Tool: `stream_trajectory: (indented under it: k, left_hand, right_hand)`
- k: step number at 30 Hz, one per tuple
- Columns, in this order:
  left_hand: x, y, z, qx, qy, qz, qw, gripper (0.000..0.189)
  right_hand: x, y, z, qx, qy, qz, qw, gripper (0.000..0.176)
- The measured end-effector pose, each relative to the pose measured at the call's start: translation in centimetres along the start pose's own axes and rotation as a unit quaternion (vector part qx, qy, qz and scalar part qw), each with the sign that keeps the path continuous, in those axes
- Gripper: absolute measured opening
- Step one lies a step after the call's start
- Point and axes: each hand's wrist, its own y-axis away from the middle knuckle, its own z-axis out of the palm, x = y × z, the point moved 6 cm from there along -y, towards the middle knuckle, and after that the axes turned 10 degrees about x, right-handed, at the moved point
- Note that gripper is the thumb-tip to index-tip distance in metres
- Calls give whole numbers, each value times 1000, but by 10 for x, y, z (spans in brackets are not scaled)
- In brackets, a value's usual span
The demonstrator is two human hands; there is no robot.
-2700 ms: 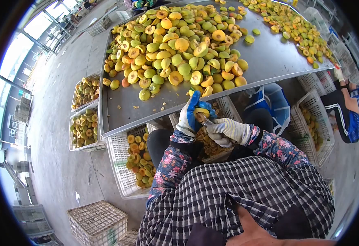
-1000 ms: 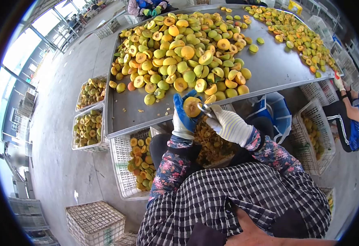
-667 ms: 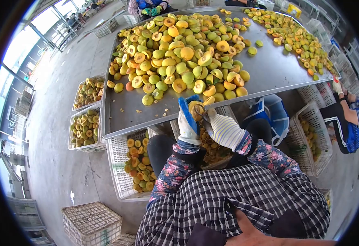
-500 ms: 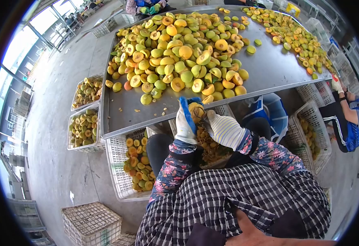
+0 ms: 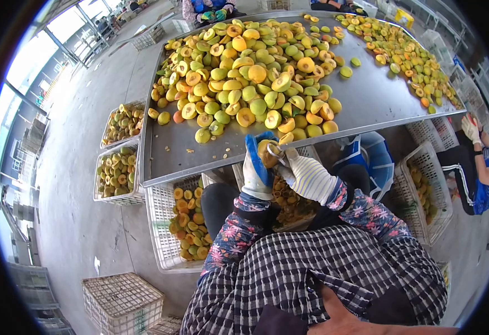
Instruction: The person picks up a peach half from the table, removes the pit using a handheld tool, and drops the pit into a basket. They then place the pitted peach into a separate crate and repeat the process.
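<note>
My left hand [image 5: 257, 170], in a white glove with blue coating, is closed around a yellow peach half [image 5: 266, 153] just off the table's front edge. My right hand [image 5: 310, 176], in a striped white glove, grips a small pitting tool with a curved metal loop [image 5: 274, 149]. The loop is against the fruit's cut face; the tool's handle is mostly hidden by my fingers. Beyond my hands, a big heap of halved peaches [image 5: 244, 78] lies on the metal table [image 5: 183, 159]. Below my hands, a crate holds fruit pieces [image 5: 289, 201], partly covered by my arms.
White crates of peach halves stand by my left leg [image 5: 163, 234], left of the table [image 5: 102, 187] and at the right [image 5: 437, 223]. A blue-and-white container [image 5: 379, 164] sits beneath the table edge. Co-workers sit right [image 5: 482, 162] and at the far side. A bare hand [image 5: 336, 315] rests against the checked cloth.
The metal loop now shows at the peach half, as my right hand has turned slightly. The view has shifted a little. The co-worker's gloved hand at the right has moved lower.
</note>
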Motion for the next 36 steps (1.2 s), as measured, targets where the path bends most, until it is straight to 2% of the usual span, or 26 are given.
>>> stream_trajectory:
  k: [1, 2, 3, 4, 5, 9, 12, 15, 18, 21, 24, 26, 28, 29, 32, 35, 36]
  left_hand:
    - [-8, -2, -1, 12, 95, -73, 993, 41]
    - [2, -1, -2, 15, -47, 42, 998, 42]
    - [11, 4, 2, 17, -188, 155, 970, 43]
    - [19, 10, 9, 19, -323, 263, 909, 45]
    - [18, 10, 10, 31, -308, 253, 916, 43]
    - [13, 8, 7, 61, -266, 222, 936, 38]
    - [9, 9, 4, 72, -222, 201, 951, 33]
    - [18, 9, 10, 30, -270, 192, 943, 26]
    - [22, 5, 12, -12, -241, 123, 963, 24]
    - [-2, -9, -2, -47, -142, -1, 989, 50]
    - [-28, -20, -13, -50, -94, -115, 988, 55]
    - [-34, -21, -15, -24, -47, -156, 986, 57]
    - [-31, -16, -10, 36, 94, -160, 982, 57]
    - [-31, -13, -7, 66, 163, -161, 971, 57]
    - [-34, -13, -12, 130, 113, -120, 978, 55]
    - [-39, -19, -15, 62, 67, -146, 985, 53]
    - [-38, -17, -14, 42, 39, -153, 986, 52]
  right_hand:
    - [-3, 0, -1, 2, 24, -1, 1000, 38]
    - [-5, 0, -1, 6, 48, -2, 999, 39]
    - [-6, 0, -1, -13, 66, 16, 998, 41]
    - [-7, 0, -2, -32, 84, 34, 995, 45]
    - [-7, 1, -1, -51, 101, 51, 992, 48]
    - [-4, 5, 11, -12, 38, 28, 999, 48]
    - [-7, 0, 6, -65, 71, 4, 995, 49]
    - [1, 4, 10, -100, 111, -12, 989, 46]
    - [2, 7, 10, -98, -19, 1, 995, 43]
    - [5, 9, 10, -119, -39, 15, 992, 40]
    - [11, 9, 13, -187, 7, 62, 980, 38]
    - [31, 14, 27, -151, -46, 33, 987, 36]
    - [37, 10, 32, -135, -91, 23, 986, 35]
    - [35, 8, 30, -136, -122, 47, 982, 32]
    - [22, 6, 18, -188, 8, 107, 976, 32]
    - [29, 16, 31, -175, -65, 91, 978, 33]
    - [27, 17, 32, -121, -193, 36, 973, 34]
